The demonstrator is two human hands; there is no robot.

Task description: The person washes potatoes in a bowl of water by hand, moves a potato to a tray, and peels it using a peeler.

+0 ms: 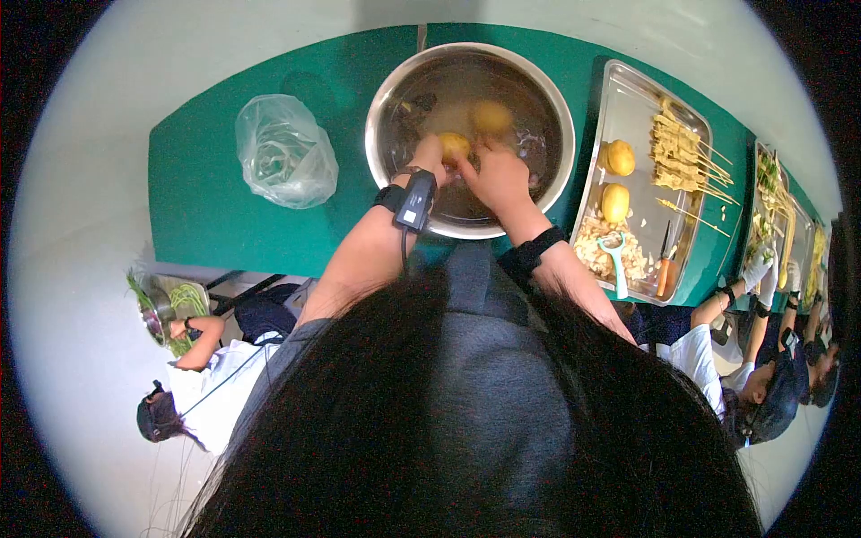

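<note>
A wide steel basin (375,184) holds murky brownish water. Both my hands are inside it. My left hand (432,158) is closed around a yellow potato (455,145) near the middle of the basin. My right hand (496,174) meets the same potato from the right, its thumb against the near end and its fingers curled by the side. Water partly hides the fingertips. Just beyond my right fingers, a second potato (491,117) sits in the water. Some small dark and pale bits show there too, too blurred to name.
A clear plastic bag (285,152) lies left on the green table (202,170). At right, a metal tray (599,134) holds two potatoes (615,203), skewered food (674,152), peelings (603,244), a peeler (617,264) and an orange-handled knife (665,273). Other people work on both sides.
</note>
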